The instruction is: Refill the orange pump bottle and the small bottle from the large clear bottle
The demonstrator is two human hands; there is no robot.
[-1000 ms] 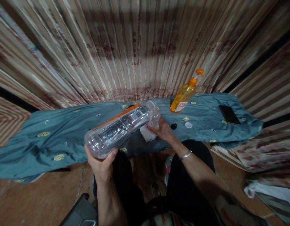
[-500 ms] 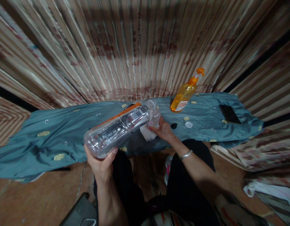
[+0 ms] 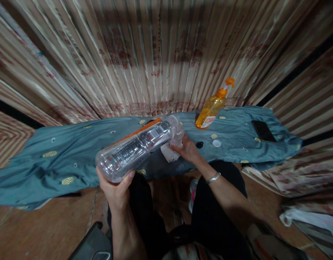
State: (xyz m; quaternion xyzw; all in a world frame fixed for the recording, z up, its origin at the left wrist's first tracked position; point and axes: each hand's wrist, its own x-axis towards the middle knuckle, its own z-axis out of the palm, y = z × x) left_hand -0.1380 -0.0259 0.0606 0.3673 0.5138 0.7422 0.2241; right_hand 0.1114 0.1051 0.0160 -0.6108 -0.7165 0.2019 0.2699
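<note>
I clasp the bottle at its base with my left grip and close my right grip on a clear piece at the bottle's far end.

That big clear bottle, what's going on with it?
A person holds the clear bottle slantwise over a teal cloth. The left hand cups its base; the right hand is at the other end, gripping a pale item that's hard to make out. On the cloth stand an orange pump bottle, a white disc and a dark phone-like slab.
</note>
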